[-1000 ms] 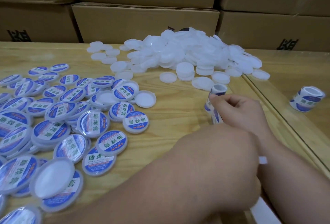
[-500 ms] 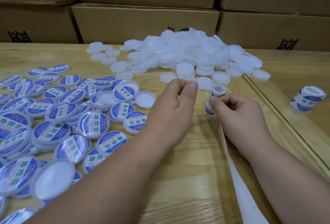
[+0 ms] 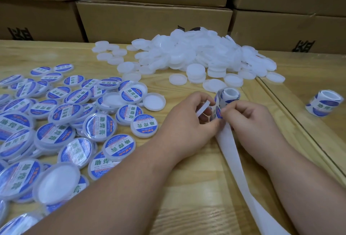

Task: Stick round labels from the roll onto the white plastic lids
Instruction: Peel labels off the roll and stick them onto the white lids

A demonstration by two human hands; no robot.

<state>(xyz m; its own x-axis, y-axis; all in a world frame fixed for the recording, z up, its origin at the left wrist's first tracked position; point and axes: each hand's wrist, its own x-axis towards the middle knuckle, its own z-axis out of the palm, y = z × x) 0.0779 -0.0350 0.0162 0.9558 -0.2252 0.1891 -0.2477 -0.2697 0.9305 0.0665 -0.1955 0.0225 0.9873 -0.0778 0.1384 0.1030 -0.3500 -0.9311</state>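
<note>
My left hand [image 3: 189, 124] holds a bare white lid [image 3: 203, 107] on edge between thumb and fingers, just left of the label roll [image 3: 228, 97]. The roll stands on the wooden table [image 3: 187, 188]. My right hand [image 3: 249, 120] pinches a blue round label [image 3: 218, 112] at the roll's near side. The fingertips of both hands almost meet there. A white backing strip [image 3: 241, 171] trails from the roll toward me. A heap of bare white lids [image 3: 196, 54] lies behind the hands. Several labelled lids [image 3: 56, 118] cover the left side.
A second label roll [image 3: 324, 104] stands on the glass-topped part of the table at the right, past a wooden ridge [image 3: 292, 120]. Stacked cardboard boxes [image 3: 153, 19] wall off the far edge. One upturned lid [image 3: 153, 101] lies left of my left hand.
My left hand went forward toward the lid heap and came back holding a white lid beside the roll. My right hand stayed at the roll and now pinches a label.
</note>
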